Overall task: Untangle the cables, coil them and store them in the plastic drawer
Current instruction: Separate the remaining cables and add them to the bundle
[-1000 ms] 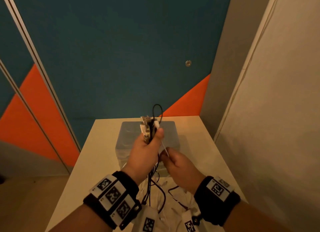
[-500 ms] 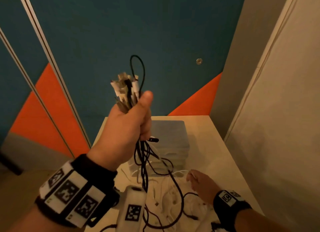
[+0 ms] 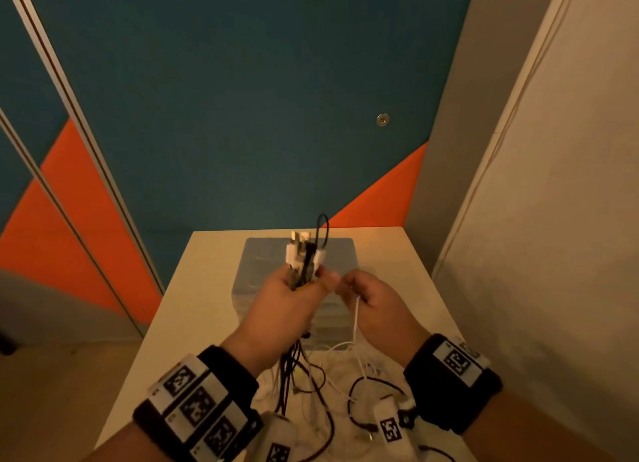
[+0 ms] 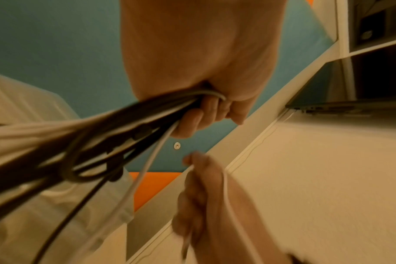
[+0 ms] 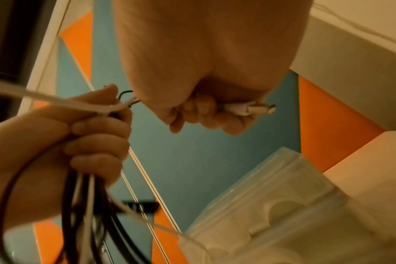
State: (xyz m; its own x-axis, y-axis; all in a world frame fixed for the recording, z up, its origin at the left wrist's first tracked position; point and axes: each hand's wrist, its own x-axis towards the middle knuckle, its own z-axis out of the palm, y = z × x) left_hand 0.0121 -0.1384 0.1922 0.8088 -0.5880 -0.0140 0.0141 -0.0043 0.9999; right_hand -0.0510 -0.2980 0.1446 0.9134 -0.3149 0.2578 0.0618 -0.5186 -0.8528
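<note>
My left hand (image 3: 294, 288) grips a bundle of black and white cables (image 3: 304, 257), their plug ends sticking up above the fist. The strands hang down from the fist (image 4: 115, 128) to a loose tangle (image 3: 328, 392) on the table. My right hand (image 3: 366, 295), just to the right of the left, holds one white cable (image 3: 356, 318); its plug (image 5: 258, 109) pokes out past the curled fingers. Behind both hands stands the translucent plastic drawer unit (image 3: 342, 254), also in the right wrist view (image 5: 271, 205).
The white table (image 3: 207, 288) is narrow, with a grey wall (image 3: 536, 254) close on the right and a blue and orange panel (image 3: 242, 116) behind. The floor (image 3: 62, 392) drops away on the left.
My left hand came down from high above the table to chest level over the drawers. My right hand rose off the cable pile with a white cable in it.
</note>
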